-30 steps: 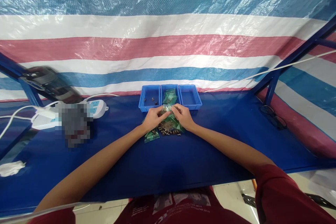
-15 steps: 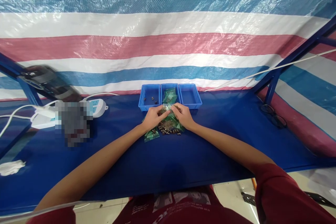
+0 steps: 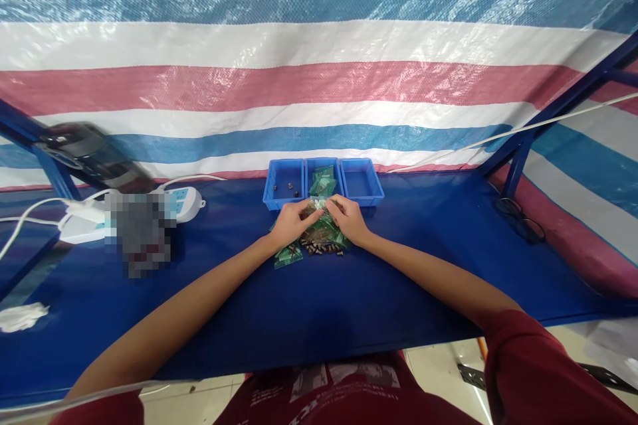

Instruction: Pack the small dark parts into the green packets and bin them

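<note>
My left hand [image 3: 291, 223] and my right hand [image 3: 351, 220] are closed on the upper part of a clear plastic bag [image 3: 318, 203], thumbs close together. Beneath and around the bag lie green plastic packets, one of them [image 3: 288, 255] beside my left hand. Several small metal parts [image 3: 325, 249] lie loose on the table just in front of the bag. Behind my hands stand three blue bins: the left bin [image 3: 270, 200] holds a few small parts, the middle bin [image 3: 310, 165] holds green packets, and the right bin [image 3: 361, 179] shows nothing inside.
On the blue table [image 3: 279, 319], a white power strip [image 3: 187, 204] and a blurred dark object [image 3: 144, 229] are at the left, near a dark bottle [image 3: 100, 156]. White crumpled tissue [image 3: 24, 317] lies far left. Glasses [image 3: 521, 219] rest at the right.
</note>
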Available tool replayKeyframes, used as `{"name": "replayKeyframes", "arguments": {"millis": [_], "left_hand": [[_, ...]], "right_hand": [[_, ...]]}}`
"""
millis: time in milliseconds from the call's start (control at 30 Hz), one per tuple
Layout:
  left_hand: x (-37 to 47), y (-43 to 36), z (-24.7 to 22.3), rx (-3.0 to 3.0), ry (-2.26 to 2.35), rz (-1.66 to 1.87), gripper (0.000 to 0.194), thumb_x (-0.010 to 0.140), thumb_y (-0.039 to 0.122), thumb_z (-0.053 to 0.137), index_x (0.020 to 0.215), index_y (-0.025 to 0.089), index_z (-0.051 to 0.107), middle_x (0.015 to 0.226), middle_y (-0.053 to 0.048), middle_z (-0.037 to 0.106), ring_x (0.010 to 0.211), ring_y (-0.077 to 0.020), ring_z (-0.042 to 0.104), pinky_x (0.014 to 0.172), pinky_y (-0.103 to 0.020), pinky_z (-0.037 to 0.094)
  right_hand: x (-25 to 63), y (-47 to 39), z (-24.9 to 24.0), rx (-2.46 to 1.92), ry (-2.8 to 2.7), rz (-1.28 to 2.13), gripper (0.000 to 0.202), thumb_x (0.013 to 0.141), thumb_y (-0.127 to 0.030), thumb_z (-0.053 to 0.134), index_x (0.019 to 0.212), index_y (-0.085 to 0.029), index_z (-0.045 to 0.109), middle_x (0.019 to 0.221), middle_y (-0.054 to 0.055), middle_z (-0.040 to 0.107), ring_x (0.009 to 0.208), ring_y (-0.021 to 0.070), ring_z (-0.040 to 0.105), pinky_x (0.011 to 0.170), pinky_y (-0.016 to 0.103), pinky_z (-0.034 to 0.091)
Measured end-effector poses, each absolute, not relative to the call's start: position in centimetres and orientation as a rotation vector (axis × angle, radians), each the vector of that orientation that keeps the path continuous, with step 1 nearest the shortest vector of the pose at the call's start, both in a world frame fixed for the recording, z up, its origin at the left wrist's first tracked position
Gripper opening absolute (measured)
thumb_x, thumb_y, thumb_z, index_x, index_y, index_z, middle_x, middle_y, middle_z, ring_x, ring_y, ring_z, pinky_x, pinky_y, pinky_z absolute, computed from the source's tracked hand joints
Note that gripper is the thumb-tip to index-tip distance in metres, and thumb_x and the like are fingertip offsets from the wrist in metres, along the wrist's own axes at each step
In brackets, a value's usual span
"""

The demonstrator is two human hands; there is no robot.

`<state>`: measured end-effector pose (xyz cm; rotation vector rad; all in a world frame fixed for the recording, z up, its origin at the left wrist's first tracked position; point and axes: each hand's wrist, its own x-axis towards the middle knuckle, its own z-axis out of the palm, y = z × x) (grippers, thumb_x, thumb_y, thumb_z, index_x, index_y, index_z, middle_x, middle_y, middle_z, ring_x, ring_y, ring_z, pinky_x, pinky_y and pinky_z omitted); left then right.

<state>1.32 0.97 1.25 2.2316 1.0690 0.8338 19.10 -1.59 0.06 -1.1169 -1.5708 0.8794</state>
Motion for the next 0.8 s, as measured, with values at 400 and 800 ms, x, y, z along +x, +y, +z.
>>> {"name": "replayKeyframes", "arguments": {"millis": [400, 800], "left_hand": [[1.39, 0.85, 1.28, 2.274, 1.090, 0.834, 0.037, 0.089, 0.050, 0.048, 0.085, 0.016, 0.062, 0.052, 0.002, 0.049, 0.046, -0.0122, 0.047, 0.048, -0.024, 0.029], [1.48, 0.76, 1.36, 2.293, 1.083, 0.844, 0.039, 0.089, 0.051, 0.047, 0.086, 0.015, 0.063, 0.050, 0.002, 0.046, 0.044, -0.0112, 0.044, 0.047, -0.023, 0.027]], "right_hand": [[19.09, -1.58, -0.19, -1.124, -1.575, 0.861, 0.034, 0.089, -0.050, 0.045, 0.078, -0.019, 0.055, 0.054, -0.003, 0.042, 0.052, 0.0120, 0.040, 0.051, 0.024, 0.031], [19.19, -1.56, -0.17, -1.098, -1.617, 0.841, 0.034, 0.092, -0.047, 0.043, 0.078, -0.018, 0.054, 0.054, -0.004, 0.040, 0.051, 0.0111, 0.039, 0.051, 0.024, 0.030]]}}
